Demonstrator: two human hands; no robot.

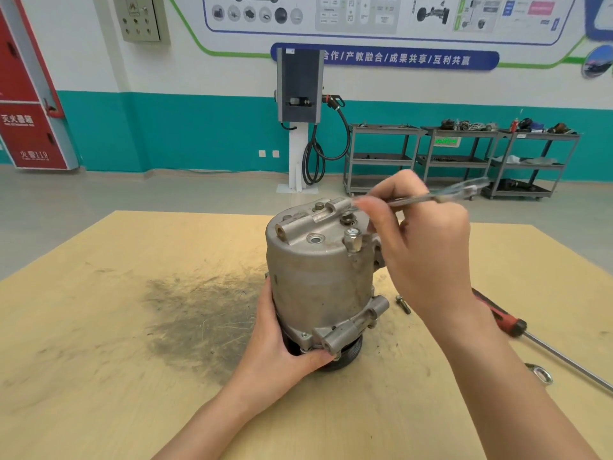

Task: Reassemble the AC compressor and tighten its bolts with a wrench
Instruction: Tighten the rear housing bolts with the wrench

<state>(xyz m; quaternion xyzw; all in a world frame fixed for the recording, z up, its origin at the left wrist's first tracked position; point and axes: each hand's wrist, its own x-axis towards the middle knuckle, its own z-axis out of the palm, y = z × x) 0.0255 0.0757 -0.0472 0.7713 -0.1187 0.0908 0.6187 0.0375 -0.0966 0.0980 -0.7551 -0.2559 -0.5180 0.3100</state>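
Observation:
The grey AC compressor [318,277] stands upright on its black pulley in the middle of the wooden table [116,327]. My left hand [282,343] grips its lower flange from the left and front. My right hand [424,247] holds a slim metal wrench [431,195] above the compressor's top; the wrench's near end sits at a bolt [348,220] on the top face, and its far end is blurred. A loose bolt [403,304] lies on the table just right of the compressor.
A red-handled screwdriver [504,318] with a long shaft lies at the table's right side, with a metal ring-ended tool [540,373] beside it. A dark smudge [199,313] marks the table left of the compressor. Shelving carts and a charging post stand by the far wall.

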